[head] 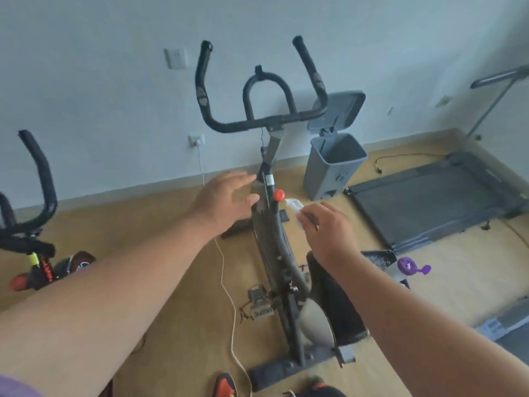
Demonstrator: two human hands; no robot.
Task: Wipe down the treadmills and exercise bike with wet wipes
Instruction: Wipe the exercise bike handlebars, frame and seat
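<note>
Both our arms extend forward: our left hand hovers with relaxed, spread fingers at the left of the exercise bike frame, holding nothing, while our right hand pinches a crumpled white wet wipe just beside the round red knob. The bike's matte black tubular frame runs lengthwise away from us, handlebars pointing toward the wall.

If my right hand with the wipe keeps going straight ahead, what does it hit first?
Most likely the red knob on the bike frame: the wet wipe in the right hand already sits just beside it, though depth is unclear.
</note>
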